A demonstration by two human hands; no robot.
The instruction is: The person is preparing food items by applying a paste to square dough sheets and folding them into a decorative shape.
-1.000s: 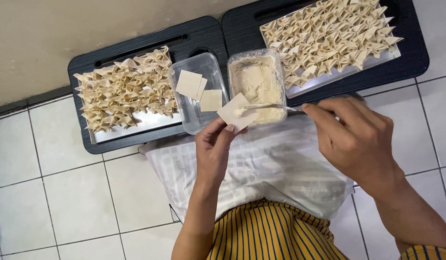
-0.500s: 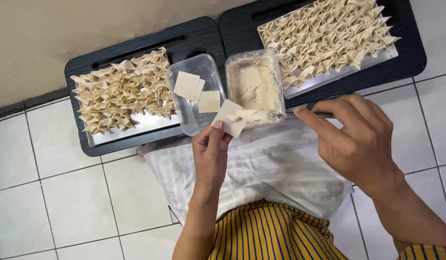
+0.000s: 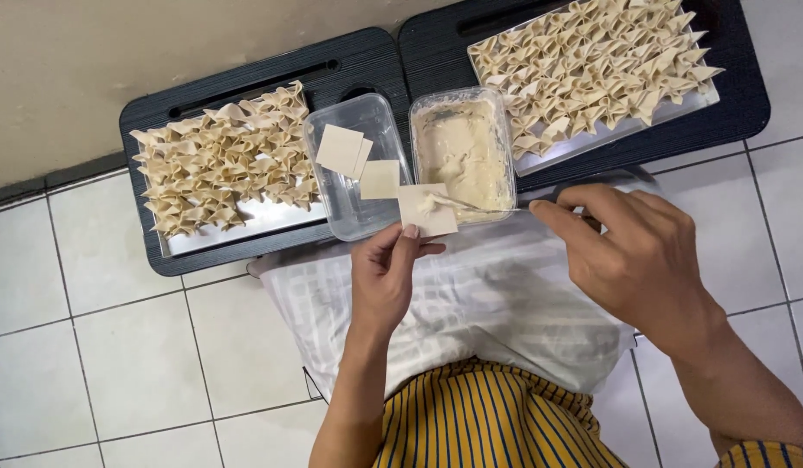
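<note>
Nearest, at 6 o'clock: a yellow striped garment [image 3: 497, 416] and a pale cloth [image 3: 471, 303] spread over the lap, on a white tiled floor [image 3: 115, 347].

Left hand [image 3: 386, 277], centre frame: fingers pinch the lower edge of a square wrapper [image 3: 427, 210], held flat just over the near rim of the tubs. Half a second ago the wrapper was lower and bare; it is now raised and carries a small dab of filling.

Right hand [image 3: 635, 251], at 3 o'clock: fingers closed on the handle of a thin utensil [image 3: 488, 208], whose tip touches the wrapper's middle. A second ago that tip was in the filling tub [image 3: 462, 152]; it has since come across to the wrapper. Judgement: loading is under way, folding not begun.

Beyond, at 11 o'clock: a clear tub [image 3: 354, 165] with a few spare squares. Farther, left tray [image 3: 219, 169] and right tray [image 3: 592, 69], both packed with folded pieces, each on a dark board.
</note>
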